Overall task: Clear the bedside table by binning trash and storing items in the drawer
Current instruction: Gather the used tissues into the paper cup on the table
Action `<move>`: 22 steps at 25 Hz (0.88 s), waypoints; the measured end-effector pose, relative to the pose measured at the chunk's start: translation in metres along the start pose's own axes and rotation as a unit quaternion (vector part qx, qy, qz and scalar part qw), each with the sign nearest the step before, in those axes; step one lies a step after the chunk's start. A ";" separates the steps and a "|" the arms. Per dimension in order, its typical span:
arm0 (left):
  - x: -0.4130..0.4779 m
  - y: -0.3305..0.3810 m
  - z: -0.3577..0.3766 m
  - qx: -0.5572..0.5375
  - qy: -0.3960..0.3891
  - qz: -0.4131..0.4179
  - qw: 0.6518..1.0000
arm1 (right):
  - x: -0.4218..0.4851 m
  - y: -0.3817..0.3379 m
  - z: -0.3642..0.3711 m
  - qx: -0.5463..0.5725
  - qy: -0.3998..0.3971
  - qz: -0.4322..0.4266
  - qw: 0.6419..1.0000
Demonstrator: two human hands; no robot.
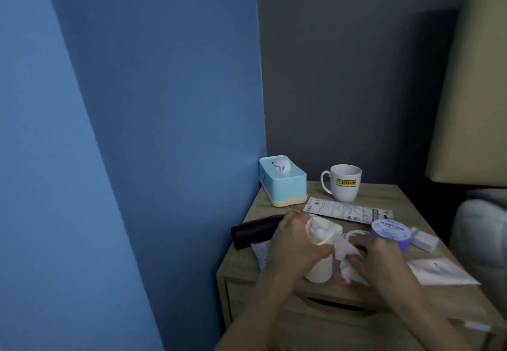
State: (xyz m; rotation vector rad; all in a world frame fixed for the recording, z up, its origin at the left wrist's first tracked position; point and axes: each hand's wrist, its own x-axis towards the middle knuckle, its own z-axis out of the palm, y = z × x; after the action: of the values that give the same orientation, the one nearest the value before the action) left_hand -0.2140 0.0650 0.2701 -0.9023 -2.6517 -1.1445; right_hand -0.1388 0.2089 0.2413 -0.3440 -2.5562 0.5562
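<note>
On the wooden bedside table (389, 197) my left hand (295, 243) grips a white paper cup (319, 268) stuffed with crumpled tissue. My right hand (381, 254) is closed on a crumpled white tissue (347, 254) beside the cup, over something pink. A black bottle (252, 231) lies on its side at the left edge. A purple round tub (391, 231), a small white box (425, 240), a long printed packet (345, 209) and a white sachet (441, 271) lie on the top. The drawer (329, 320) below is shut.
A blue tissue box (282, 181) stands in the back left corner against the blue wall. A white mug with a yellow logo (344, 183) stands at the back. A bed with pale bedding (480, 230) borders the table on the right.
</note>
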 end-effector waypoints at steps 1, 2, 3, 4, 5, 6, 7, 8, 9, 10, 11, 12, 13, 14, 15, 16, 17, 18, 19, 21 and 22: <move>-0.002 -0.001 0.000 0.000 0.001 -0.003 1.000 | -0.009 -0.001 -0.002 0.005 -0.023 0.003 1.000; -0.003 -0.001 0.000 0.000 0.005 -0.004 1.000 | -0.015 -0.001 0.000 0.006 -0.049 0.001 0.999; -0.003 0.000 0.000 0.000 0.008 -0.007 1.000 | -0.019 0.002 0.004 -0.004 -0.075 -0.005 0.997; -0.004 0.001 0.001 0.000 0.011 -0.012 1.000 | -0.020 0.006 0.008 -0.026 -0.101 -0.008 0.995; -0.004 0.002 0.003 -0.002 0.013 -0.019 1.000 | -0.019 0.010 0.013 -0.042 -0.121 -0.004 0.992; -0.004 0.003 0.004 -0.004 0.014 -0.025 1.000 | -0.016 0.013 0.016 -0.047 -0.134 0.002 0.990; -0.004 0.002 0.007 -0.005 0.014 -0.032 0.999 | -0.014 0.016 0.018 -0.044 -0.130 0.006 0.990; -0.003 0.002 0.008 -0.002 0.015 -0.036 0.999 | -0.009 0.018 0.019 -0.036 -0.113 0.014 0.993; -0.002 0.002 0.010 0.003 0.016 -0.040 0.999 | -0.007 0.020 0.020 -0.030 -0.095 0.024 0.995; 0.001 0.002 0.011 0.010 0.017 -0.041 0.999 | -0.004 0.022 0.021 -0.028 -0.088 0.032 0.995; 0.003 0.003 0.012 0.016 0.016 -0.040 0.999 | 0.001 0.024 0.022 -0.031 -0.095 0.038 0.994; 0.005 0.004 0.012 0.021 0.016 -0.039 0.999 | 0.005 0.025 0.024 -0.037 -0.107 0.042 0.993; 0.007 0.005 0.013 0.023 0.016 -0.040 0.999 | 0.011 0.025 0.024 -0.039 -0.113 0.047 0.992; 0.009 0.006 0.015 0.023 0.018 -0.042 0.999 | 0.017 0.026 0.026 -0.040 -0.117 0.050 0.991; 0.011 0.006 0.016 0.023 0.021 -0.044 0.999 | 0.023 0.025 0.027 -0.038 -0.126 0.061 0.990; 0.014 0.006 0.018 0.026 0.022 -0.046 0.998 | 0.028 0.024 0.027 -0.037 -0.139 0.078 0.986; 0.016 0.006 0.018 0.034 0.019 -0.050 0.998 | 0.031 0.022 0.028 -0.040 -0.144 0.090 0.985; 0.019 0.007 0.018 0.042 0.012 -0.052 0.998 | 0.034 0.022 0.029 -0.047 -0.131 0.090 0.986; 0.022 0.008 0.017 0.052 0.003 -0.052 0.997 | 0.036 0.023 0.029 -0.051 -0.112 0.084 0.989; 0.026 0.008 0.014 0.073 -0.010 -0.046 0.996 | 0.036 0.023 0.025 -0.060 -0.090 0.079 0.991; 0.025 0.008 0.012 0.083 -0.014 -0.043 0.996 | 0.034 0.024 0.023 -0.066 -0.081 0.070 0.992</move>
State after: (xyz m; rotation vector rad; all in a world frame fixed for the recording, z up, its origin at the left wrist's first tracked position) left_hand -0.2289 0.0899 0.2744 -0.7873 -2.7830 -0.9168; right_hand -0.1764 0.2337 0.2264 -0.5502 -2.7481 0.4833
